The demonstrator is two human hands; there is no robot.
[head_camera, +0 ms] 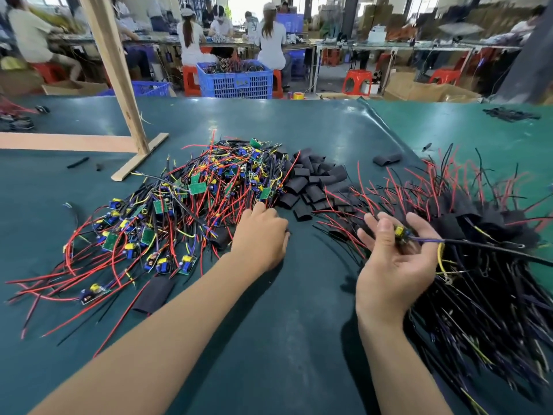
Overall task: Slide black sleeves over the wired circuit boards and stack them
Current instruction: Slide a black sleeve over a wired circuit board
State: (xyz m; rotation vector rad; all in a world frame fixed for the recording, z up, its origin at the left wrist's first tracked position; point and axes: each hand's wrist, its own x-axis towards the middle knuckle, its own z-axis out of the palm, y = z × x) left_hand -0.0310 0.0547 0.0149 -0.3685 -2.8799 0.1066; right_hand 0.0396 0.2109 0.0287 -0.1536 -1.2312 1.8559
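R hand pinches board, wires trailing toward desk's right edge. L hand, grip curled, rests at board pile; bare desk between arms.

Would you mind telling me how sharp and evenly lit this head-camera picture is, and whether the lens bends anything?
Head view: the hands and the bare-board pile are fairly sharp; the sleeved stack at right smears with motion blur, as do the background workers. The wide lens bows the table edge. Soft overhead light glares faintly on the mat, and the forearms cast short shadows.
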